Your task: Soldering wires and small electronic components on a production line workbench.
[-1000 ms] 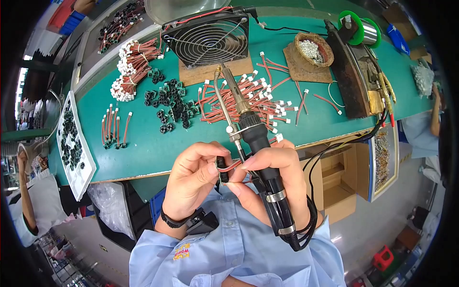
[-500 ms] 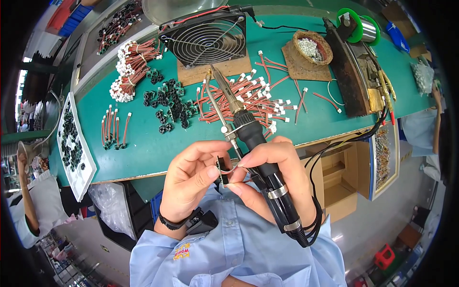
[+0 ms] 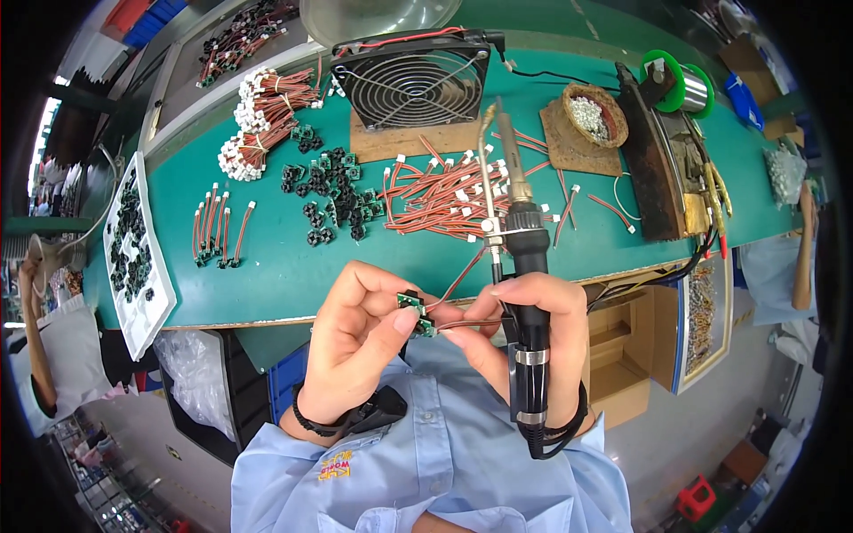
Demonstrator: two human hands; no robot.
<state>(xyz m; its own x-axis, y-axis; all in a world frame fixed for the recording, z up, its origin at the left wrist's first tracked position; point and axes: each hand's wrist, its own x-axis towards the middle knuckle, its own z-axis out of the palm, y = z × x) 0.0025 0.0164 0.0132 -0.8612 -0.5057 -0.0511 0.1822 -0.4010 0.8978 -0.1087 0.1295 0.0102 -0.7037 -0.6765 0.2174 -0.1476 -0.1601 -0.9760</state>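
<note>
My left hand is closed, pinching a small green circuit board with a black part between thumb and fingers. Red-and-black wires run from the board toward my right fingers. My right hand wraps round a black soldering iron, its tip pointing up and away over the table. A thin metal solder feed tube is clamped alongside the iron. The thumb and a finger of that same hand also pinch wire beside the board. The tip is apart from the board.
Beyond my hands lie loose connector wires, dark small boards and bundled wires. A fan stands behind. Right are a small bowl and a solder spool; left, a white tray of parts.
The soldering iron has swung more upright, its tip moving right. The board has turned in my left fingers, showing more of its green face. The whole view has shifted slightly.
</note>
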